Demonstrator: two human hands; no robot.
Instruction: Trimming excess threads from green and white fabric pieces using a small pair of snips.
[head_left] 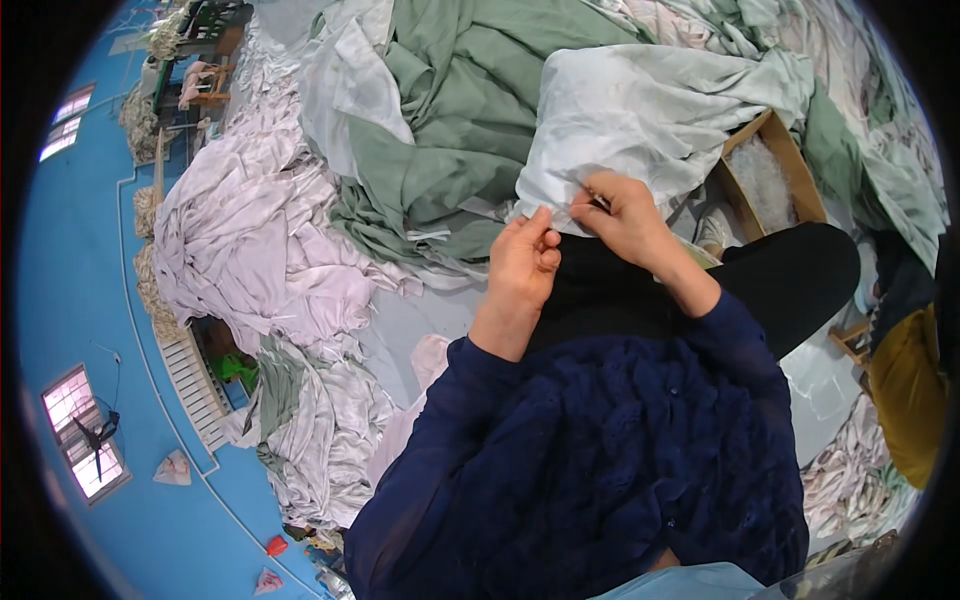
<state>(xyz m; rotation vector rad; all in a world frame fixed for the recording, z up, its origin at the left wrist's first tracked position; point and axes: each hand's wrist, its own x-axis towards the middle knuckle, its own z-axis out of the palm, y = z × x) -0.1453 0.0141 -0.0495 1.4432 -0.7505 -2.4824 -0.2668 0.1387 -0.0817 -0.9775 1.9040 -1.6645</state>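
Both hands, left and right, seemingly pinch the pale cloth edge

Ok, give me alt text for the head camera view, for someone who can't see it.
Both hands, left hand and right hand, pinch the edge of a pale cloth over the person's lap. Heaps of green cloth and lilac cloth lie around, with a cardboard box at right.

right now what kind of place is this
Likely a garment or textile workshop: heaps of green cloth and pale lilac cloth cover the floor, a cardboard box sits among them, and both hands work a white cloth.
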